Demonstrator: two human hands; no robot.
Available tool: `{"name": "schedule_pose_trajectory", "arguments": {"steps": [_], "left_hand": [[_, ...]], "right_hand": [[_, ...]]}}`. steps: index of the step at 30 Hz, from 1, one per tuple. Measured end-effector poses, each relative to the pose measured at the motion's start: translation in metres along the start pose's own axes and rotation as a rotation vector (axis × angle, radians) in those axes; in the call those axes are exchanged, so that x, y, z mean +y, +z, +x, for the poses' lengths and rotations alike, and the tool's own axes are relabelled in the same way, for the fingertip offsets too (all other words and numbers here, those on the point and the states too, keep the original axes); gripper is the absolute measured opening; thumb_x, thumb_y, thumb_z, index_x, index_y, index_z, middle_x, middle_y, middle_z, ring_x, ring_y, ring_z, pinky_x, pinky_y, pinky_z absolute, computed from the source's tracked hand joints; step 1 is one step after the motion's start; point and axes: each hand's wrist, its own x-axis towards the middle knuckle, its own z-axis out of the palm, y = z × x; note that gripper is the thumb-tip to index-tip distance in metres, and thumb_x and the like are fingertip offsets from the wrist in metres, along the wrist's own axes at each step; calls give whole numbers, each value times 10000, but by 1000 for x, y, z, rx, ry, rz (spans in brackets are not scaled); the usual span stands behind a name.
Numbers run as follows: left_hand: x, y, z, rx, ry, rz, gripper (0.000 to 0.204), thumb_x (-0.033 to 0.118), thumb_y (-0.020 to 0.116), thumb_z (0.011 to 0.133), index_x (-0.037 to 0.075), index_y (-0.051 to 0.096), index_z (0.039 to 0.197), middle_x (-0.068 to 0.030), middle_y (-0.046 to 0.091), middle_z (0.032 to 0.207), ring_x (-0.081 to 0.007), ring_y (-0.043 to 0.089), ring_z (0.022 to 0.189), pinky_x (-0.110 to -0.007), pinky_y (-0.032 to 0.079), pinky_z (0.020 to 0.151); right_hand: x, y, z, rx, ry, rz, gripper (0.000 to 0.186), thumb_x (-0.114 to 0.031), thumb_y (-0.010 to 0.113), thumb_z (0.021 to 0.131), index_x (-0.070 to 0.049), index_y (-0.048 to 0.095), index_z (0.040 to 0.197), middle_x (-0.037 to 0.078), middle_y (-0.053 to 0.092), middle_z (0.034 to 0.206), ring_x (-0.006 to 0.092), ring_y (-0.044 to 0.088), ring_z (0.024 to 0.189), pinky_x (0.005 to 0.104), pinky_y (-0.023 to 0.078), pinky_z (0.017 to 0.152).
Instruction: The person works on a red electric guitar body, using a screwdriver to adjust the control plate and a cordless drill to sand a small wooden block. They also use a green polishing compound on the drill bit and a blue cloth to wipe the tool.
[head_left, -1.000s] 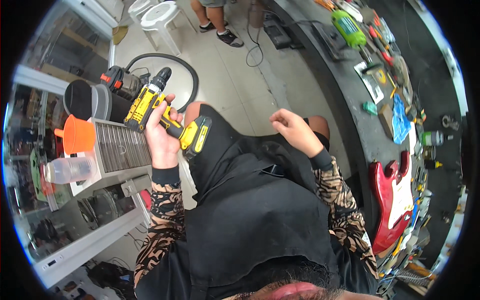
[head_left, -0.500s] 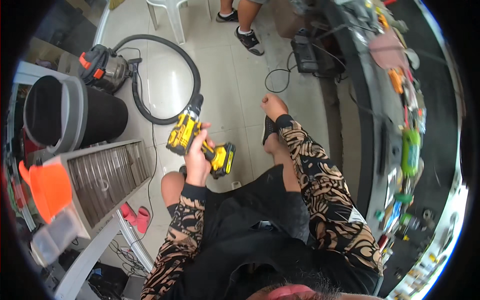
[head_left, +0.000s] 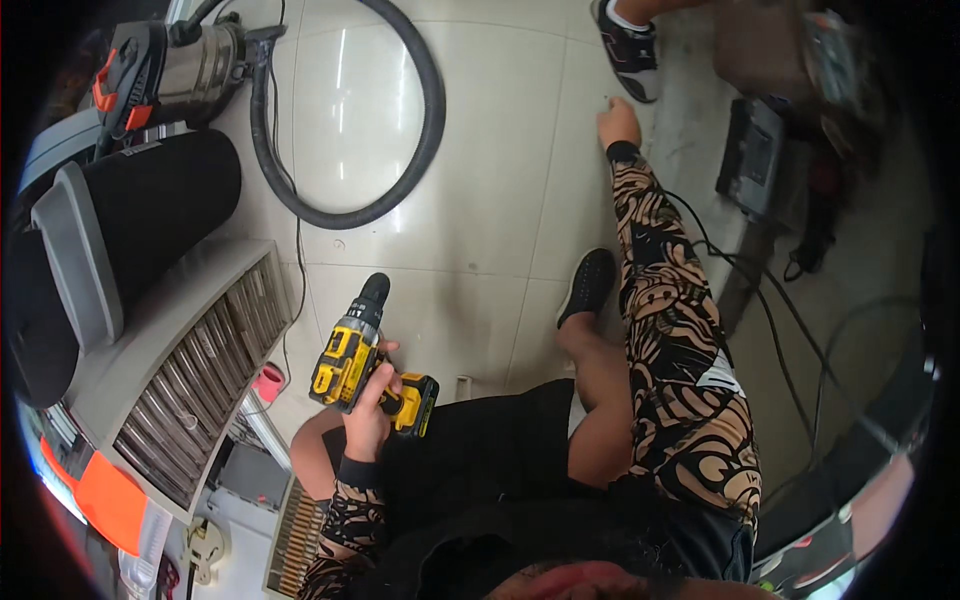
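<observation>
My left hand (head_left: 368, 418) is wrapped round the grip of a yellow and black cordless drill (head_left: 342, 362). The drill's chuck faces away from me, and its battery sits to the right of my wrist above my lap. Far out ahead, my right arm is stretched with the patterned sleeve showing along its length. My right hand (head_left: 620, 126) is closed, its fingers drawn together over the tiled floor, close to another person's shoe (head_left: 632, 62). Whatever those fingers may pinch is too small to make out.
A vacuum cleaner (head_left: 198, 75) with a looped black hose (head_left: 432, 110) lies far left. Nearer stand a black bin (head_left: 165, 205) and a cabinet of narrow drawers (head_left: 205, 365), beside an orange container (head_left: 113, 500). On the right are a dark case (head_left: 752, 158) and trailing cables (head_left: 770, 285).
My right hand has reached farther forward, toward the other person's foot. My view has shifted, with the workbench mostly out of sight; the drill stays in my left hand.
</observation>
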Motion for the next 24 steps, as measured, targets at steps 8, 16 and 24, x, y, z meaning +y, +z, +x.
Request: {"name": "schedule_pose_trajectory", "arguments": {"steps": [8,16,24], "left_hand": [[-22,-19,-27,97,-70,33,405,133,722,1014,-50,649,1368,-46,614,795,-154,606,760,-319,503,782],[-30,-41,-22,-14,-95,-16,425,11,740,1003,-11,639,1415,-142,738,1320,-127,658,804,-305,585,786],[-18,-22,-28,-91,52,27,416,103,714,1007,-56,653,1387,-68,678,890,-133,613,773,-302,510,807]], "right_hand": [[8,25,-10,59,-90,-217,224,-150,679,1078,16,749,1211,229,735,1262,430,742,1159,545,621,990],[26,45,-20,203,-256,151,233,-125,680,1061,13,792,1212,232,781,1080,346,788,946,422,658,824],[-82,7,-125,-398,36,1300,345,-214,740,1090,80,713,1268,108,759,1020,184,744,888,334,632,846]]}}
